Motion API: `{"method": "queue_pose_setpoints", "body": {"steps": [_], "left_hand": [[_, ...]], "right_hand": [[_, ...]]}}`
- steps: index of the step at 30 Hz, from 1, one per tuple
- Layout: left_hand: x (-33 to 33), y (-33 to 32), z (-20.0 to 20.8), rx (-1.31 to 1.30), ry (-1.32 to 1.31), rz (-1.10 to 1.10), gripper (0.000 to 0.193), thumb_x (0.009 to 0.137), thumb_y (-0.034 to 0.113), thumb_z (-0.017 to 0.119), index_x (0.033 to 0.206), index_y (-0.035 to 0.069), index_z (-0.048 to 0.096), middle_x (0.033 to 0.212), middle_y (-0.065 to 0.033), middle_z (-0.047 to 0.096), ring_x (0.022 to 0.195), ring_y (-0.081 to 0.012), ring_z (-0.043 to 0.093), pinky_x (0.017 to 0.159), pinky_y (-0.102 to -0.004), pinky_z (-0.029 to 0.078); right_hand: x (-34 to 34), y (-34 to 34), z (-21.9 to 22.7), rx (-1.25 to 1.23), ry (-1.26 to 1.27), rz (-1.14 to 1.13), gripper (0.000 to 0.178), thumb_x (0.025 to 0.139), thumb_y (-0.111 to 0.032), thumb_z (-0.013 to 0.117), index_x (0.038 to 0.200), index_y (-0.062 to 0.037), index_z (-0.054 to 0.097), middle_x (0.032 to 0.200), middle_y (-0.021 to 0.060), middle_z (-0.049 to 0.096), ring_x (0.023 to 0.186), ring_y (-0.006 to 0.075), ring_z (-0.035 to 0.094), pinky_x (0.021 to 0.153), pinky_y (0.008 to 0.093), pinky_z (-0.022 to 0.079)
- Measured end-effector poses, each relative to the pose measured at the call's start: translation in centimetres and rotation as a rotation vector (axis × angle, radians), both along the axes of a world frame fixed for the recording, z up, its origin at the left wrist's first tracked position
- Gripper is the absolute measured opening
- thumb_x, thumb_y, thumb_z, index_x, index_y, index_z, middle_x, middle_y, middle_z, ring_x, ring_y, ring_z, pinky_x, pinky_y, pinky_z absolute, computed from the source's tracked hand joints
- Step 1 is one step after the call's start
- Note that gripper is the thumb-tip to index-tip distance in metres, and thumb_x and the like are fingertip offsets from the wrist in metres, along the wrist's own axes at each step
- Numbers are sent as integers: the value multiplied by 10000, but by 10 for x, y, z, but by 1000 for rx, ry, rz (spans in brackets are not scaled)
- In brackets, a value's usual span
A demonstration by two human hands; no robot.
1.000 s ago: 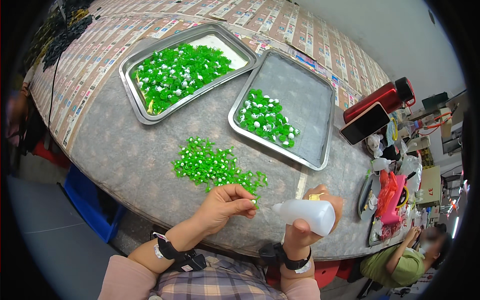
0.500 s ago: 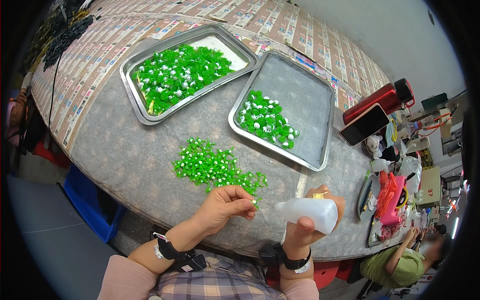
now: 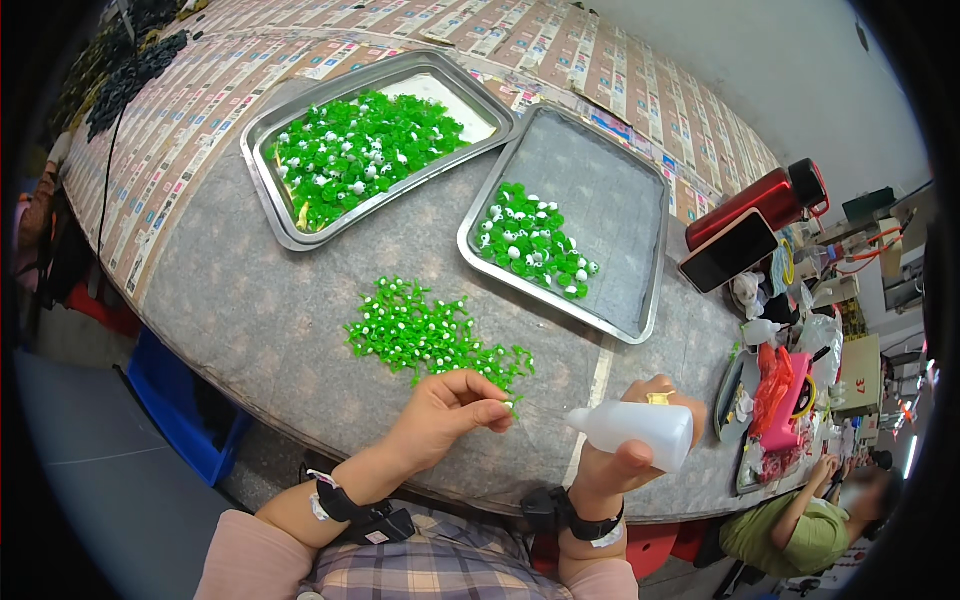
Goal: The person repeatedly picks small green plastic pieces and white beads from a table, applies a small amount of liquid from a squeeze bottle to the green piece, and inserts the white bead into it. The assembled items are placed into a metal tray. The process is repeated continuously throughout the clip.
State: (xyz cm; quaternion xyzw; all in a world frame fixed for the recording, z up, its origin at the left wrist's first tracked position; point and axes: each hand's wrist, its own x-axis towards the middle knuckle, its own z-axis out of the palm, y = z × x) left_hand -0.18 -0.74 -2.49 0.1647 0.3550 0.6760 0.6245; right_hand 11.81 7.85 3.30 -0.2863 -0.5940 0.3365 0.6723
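My left hand pinches one small green plastic piece with a white spot between thumb and fingertips. Wrapped in my right hand is a white translucent squeeze bottle, tilted on its side, its nozzle pointing left toward the piece but apart from it. Just beyond my left hand lies a loose pile of similar small green pieces with white spots. Further off, a metal tray holds a cluster of green pieces with white balls. A second metal tray, at left, is heaped with more of them.
A red flask and a phone stand at the table's right. Beyond them sit a pink container, a red plastic bag and assorted clutter. A blue bin is below the left edge. Another person in green sits at lower right.
My right hand has drawn the squeeze bottle a little to the right, away from the pinched piece. My left hand stays almost where it was.
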Motion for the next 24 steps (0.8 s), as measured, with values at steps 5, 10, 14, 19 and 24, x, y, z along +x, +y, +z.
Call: {"method": "queue_pose_setpoints", "body": {"steps": [5,10,14,19,24], "left_hand": [[3,-1,-1,83,183,121,82,748,-1,565,829,4,554,817,-58,569,735,-109,554,672,-218,459],[4,-1,0,115,209,138,96,740,-29,561,829,6,558,852,-58,554,772,-107,540,694,-219,453],[4,-2,1,119,211,144,101,738,-32,562,831,8,561,856,-59,553,773,-108,539,698,-221,453],[4,-1,1,120,208,142,101,739,-30,563,831,10,563,855,-59,556,766,-107,540,694,-221,453],[3,-1,1,99,214,147,87,739,-19,569,820,11,562,823,-53,564,744,-102,539,666,-213,447]], "right_hand": [[12,6,-7,-1,-142,120,576,602,-511,663,801,-30,417,663,37,406,537,156,407,478,270,324],[8,7,-9,47,-147,128,550,609,-474,675,815,-24,435,666,34,411,540,157,408,479,273,324],[10,7,-12,49,-184,166,545,608,-467,677,823,-22,448,684,46,422,549,162,413,483,279,327],[10,6,-8,38,-175,97,584,603,-467,682,862,-1,446,726,45,435,603,157,437,528,290,374],[28,22,7,-115,-18,-64,544,639,-350,693,943,7,417,749,22,428,692,126,454,638,246,415]]}}
